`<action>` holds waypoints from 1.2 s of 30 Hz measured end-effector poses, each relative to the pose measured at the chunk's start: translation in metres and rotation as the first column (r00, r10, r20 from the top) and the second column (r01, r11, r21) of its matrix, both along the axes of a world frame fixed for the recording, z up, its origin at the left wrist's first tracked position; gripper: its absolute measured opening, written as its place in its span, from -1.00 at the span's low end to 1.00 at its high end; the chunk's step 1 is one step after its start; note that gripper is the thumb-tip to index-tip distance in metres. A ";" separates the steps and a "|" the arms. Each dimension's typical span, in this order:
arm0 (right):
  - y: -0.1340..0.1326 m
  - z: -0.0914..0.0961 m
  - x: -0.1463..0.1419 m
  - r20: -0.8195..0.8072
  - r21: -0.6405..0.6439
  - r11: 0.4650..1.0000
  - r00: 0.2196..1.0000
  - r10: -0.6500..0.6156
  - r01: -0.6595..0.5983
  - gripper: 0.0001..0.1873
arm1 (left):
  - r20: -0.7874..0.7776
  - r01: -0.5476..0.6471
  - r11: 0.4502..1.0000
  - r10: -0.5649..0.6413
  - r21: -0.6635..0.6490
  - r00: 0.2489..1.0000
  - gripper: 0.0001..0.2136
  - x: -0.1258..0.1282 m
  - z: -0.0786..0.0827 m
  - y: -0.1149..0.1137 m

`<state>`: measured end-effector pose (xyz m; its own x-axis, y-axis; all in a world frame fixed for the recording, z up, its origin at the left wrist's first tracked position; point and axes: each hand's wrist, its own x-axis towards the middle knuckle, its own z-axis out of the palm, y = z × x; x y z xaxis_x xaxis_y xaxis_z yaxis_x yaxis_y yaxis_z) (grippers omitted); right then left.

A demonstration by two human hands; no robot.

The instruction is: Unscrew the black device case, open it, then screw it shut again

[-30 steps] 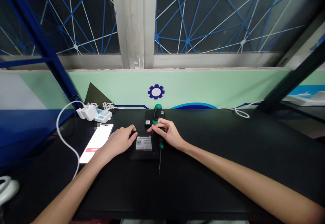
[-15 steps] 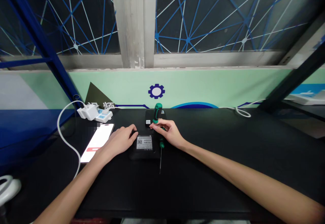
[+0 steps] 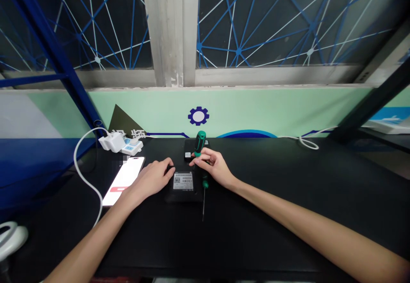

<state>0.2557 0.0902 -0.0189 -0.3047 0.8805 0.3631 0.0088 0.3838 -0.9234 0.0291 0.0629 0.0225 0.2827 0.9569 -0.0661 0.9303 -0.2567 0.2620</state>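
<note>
A flat black device [image 3: 183, 194] with a white printed label [image 3: 183, 181] rests on the black table. My left hand [image 3: 157, 175] grips its far left corner, thumb and fingers closed there. In my right hand [image 3: 215, 166], fingertips pinch a green-and-black screwdriver [image 3: 200, 142] just below its handle. It stands nearly upright over the device's far right part; its tip is hidden by the fingers. A second green-handled screwdriver [image 3: 205, 184] lies along the device's right side, its thin shaft towards me. Behind the right hand sits a black box [image 3: 188, 146] with a small white label.
To the left lies a phone [image 3: 125, 178] with a lit white screen, partly under my left forearm. White plugs [image 3: 112, 142] and a power strip [image 3: 132, 147] stand behind it, with a white cable [image 3: 86, 181] looping forward. Another white cable [image 3: 309, 143] lies at the back right.
The screwdriver in my right hand leans slightly more to the right at its top. Both hands keep their places on the device and screwdriver; the whole view has shifted a little.
</note>
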 end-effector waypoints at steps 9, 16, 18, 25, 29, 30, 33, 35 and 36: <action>-0.002 0.000 -0.001 -0.054 -0.053 0.998 0.998 0.035 -0.038 -0.61 | 0.007 -0.015 1.000 0.015 -0.021 1.000 -0.73 0.002 0.004 -0.002; -0.009 0.004 -0.003 -0.052 -0.017 0.999 0.998 -0.040 0.039 -0.63 | -0.018 -0.001 1.000 0.001 0.012 1.000 -0.72 0.002 0.004 -0.004; -0.010 0.004 -0.004 -0.046 -0.004 0.999 0.998 -0.042 0.042 -0.64 | -0.017 0.003 1.000 -0.003 0.011 1.000 -0.71 0.003 0.005 -0.004; -0.009 0.002 -0.005 -0.054 0.013 0.999 0.998 -0.043 0.044 -0.67 | -0.019 -0.012 1.000 0.012 -0.003 1.000 -0.71 0.002 0.003 -0.005; -0.007 -0.001 -0.005 -0.050 0.041 0.995 0.995 -0.086 0.088 -0.66 | -0.015 -0.003 1.000 0.003 0.004 1.000 -0.72 0.000 0.001 -0.004; -0.006 -0.002 -0.005 -0.052 0.050 0.994 0.994 -0.093 0.095 -0.66 | -0.014 -0.002 1.000 0.002 0.008 1.000 -0.72 0.000 0.001 -0.004; -0.004 -0.005 -0.004 -0.054 0.066 0.993 0.994 -0.092 0.096 -0.68 | -0.009 -0.007 1.000 0.007 0.001 1.000 -0.73 0.001 0.002 -0.003; -0.003 -0.007 -0.003 -0.055 0.068 0.993 0.994 -0.089 0.093 -0.67 | -0.006 -0.011 1.000 0.011 -0.004 1.000 -0.73 0.002 0.003 -0.003; -0.002 -0.008 -0.003 -0.057 0.067 0.993 0.994 -0.091 0.095 -0.66 | -0.006 -0.010 1.000 0.010 -0.003 1.000 -0.73 0.003 0.003 -0.003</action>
